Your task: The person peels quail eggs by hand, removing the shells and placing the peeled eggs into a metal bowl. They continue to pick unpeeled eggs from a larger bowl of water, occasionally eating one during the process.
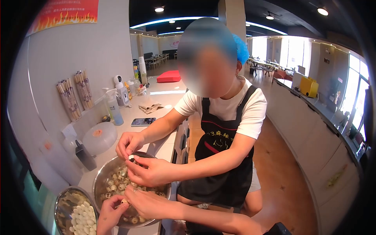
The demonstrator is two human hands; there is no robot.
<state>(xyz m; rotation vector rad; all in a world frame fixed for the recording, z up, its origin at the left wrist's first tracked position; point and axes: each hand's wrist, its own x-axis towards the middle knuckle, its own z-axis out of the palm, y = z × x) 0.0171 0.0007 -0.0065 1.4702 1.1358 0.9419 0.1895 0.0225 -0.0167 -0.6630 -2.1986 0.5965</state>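
My left hand (111, 211) is closed in a pinch on a quail egg (125, 201) over the near rim of a steel bowl (96, 181). Fingers of my right hand (147, 204) are bent against the same egg from the other side; its fingertips are partly hidden. Speckled quail eggs (117, 181) fill much of the bowl. To the left, a smaller metal bowl (62, 194) holds several peeled white eggs (83, 219). Across from me, a co-worker's two hands (152, 171) hold another quail egg (132, 158), part white and part dark, above the big bowl.
The co-worker in a black apron (211, 156) sits close on the far right side of the bowl. Along the counter stand a phone (143, 122), a pump bottle (114, 107), a round plastic lid (98, 139), a dark bottle (85, 155) and chopstick holders (69, 100) on the wall.
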